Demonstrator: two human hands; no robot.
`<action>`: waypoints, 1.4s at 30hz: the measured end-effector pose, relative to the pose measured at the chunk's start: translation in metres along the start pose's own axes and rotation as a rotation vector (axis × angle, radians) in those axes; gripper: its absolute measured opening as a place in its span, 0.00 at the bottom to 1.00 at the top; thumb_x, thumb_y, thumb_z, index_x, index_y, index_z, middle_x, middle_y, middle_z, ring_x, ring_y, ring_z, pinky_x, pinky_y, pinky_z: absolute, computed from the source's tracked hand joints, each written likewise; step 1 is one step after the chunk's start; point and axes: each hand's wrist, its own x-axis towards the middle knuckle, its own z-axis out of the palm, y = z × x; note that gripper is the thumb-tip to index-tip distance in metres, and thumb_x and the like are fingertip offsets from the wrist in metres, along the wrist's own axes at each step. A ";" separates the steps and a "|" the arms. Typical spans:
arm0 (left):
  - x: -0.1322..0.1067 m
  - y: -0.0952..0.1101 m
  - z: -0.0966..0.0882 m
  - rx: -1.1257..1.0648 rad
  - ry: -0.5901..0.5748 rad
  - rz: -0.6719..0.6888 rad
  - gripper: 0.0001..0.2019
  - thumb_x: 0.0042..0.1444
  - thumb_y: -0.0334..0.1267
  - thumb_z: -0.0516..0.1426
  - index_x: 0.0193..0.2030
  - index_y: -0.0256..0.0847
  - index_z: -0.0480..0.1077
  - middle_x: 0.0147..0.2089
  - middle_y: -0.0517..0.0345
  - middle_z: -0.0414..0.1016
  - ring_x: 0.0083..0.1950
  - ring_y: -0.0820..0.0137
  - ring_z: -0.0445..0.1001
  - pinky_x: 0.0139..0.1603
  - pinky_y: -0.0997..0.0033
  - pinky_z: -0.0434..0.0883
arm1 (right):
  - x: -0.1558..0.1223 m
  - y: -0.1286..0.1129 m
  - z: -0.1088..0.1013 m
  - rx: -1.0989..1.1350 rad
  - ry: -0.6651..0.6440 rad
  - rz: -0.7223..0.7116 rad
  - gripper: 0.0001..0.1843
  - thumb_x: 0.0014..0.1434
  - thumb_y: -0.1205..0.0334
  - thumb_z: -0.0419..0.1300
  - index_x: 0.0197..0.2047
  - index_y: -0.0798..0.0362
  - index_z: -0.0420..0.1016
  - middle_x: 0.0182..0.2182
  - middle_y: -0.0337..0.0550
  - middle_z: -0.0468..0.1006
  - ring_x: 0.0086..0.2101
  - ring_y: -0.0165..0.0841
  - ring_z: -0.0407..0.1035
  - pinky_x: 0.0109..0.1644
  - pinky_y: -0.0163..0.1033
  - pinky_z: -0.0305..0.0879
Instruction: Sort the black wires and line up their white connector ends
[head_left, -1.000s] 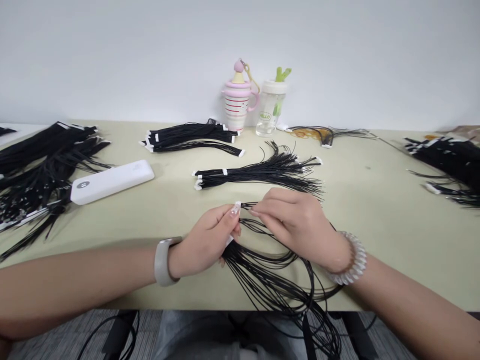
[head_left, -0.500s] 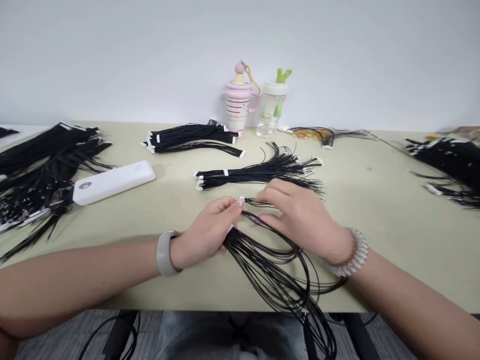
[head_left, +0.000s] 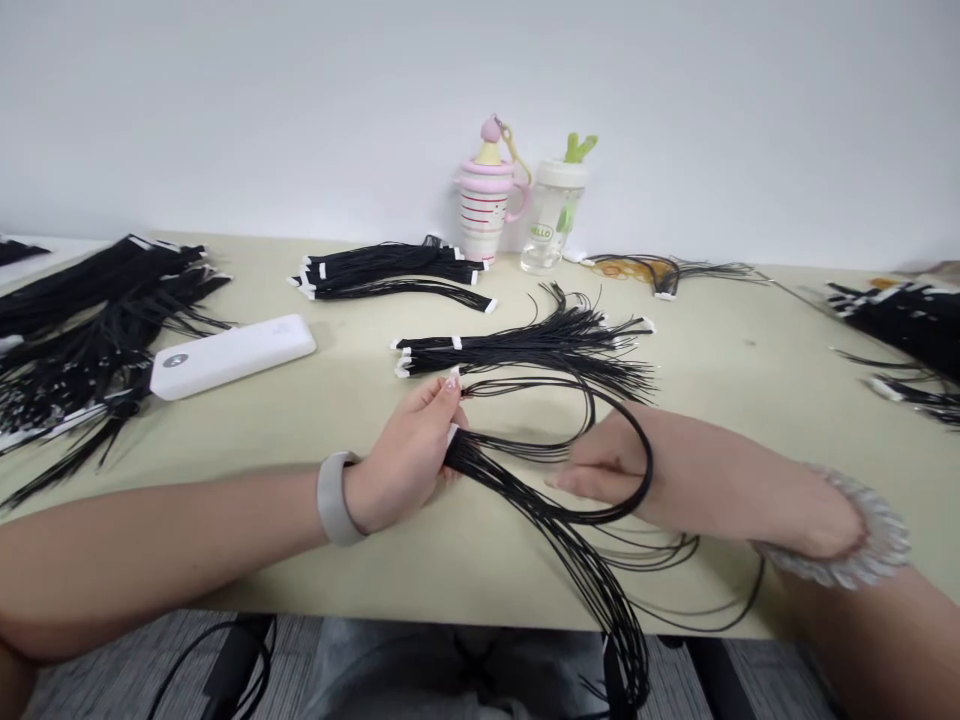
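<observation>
My left hand (head_left: 409, 455) grips a bundle of thin black wires (head_left: 480, 452) near its white-tipped ends. The loose wires fan out to the right and hang over the table's front edge. My right hand (head_left: 607, 465) is blurred and lies a little to the right, with a wire loop passing around it. I cannot see whether its fingers pinch any wire. A grey wristband (head_left: 331, 497) circles my left wrist, and a clear coiled bracelet (head_left: 847, 540) circles my right.
Several black wire bundles with white ends lie on the pale green table (head_left: 750, 420), with large piles at left (head_left: 97, 330) and right (head_left: 900, 330). Behind them stand a white power bank (head_left: 232, 357), pink cup (head_left: 486, 200) and clear bottle (head_left: 551, 215).
My right hand has moved right, away from my left hand, and now lies within a wider wire loop. My left hand stays on the bundle. The view has shifted slightly.
</observation>
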 end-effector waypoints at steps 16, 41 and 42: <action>-0.004 -0.006 -0.006 0.213 -0.112 0.136 0.19 0.58 0.53 0.45 0.24 0.40 0.57 0.17 0.67 0.55 0.15 0.79 0.56 0.15 0.78 0.57 | 0.026 -0.017 0.039 0.109 0.278 -0.190 0.17 0.61 0.63 0.47 0.20 0.57 0.61 0.16 0.31 0.56 0.20 0.21 0.48 0.23 0.29 0.45; -0.004 -0.005 -0.004 0.209 -0.178 0.101 0.19 0.57 0.53 0.46 0.24 0.41 0.55 0.16 0.69 0.53 0.12 0.81 0.54 0.10 0.80 0.54 | -0.003 0.048 -0.047 0.751 1.296 -0.037 0.14 0.55 0.70 0.55 0.44 0.57 0.75 0.43 0.52 0.75 0.35 0.29 0.69 0.30 0.40 0.56; -0.004 -0.005 -0.004 0.210 -0.180 0.096 0.19 0.57 0.53 0.46 0.24 0.41 0.55 0.16 0.69 0.53 0.12 0.80 0.54 0.10 0.80 0.53 | -0.002 0.046 -0.046 0.772 1.287 -0.027 0.16 0.57 0.70 0.53 0.48 0.54 0.73 0.41 0.51 0.76 0.31 0.26 0.69 0.29 0.40 0.55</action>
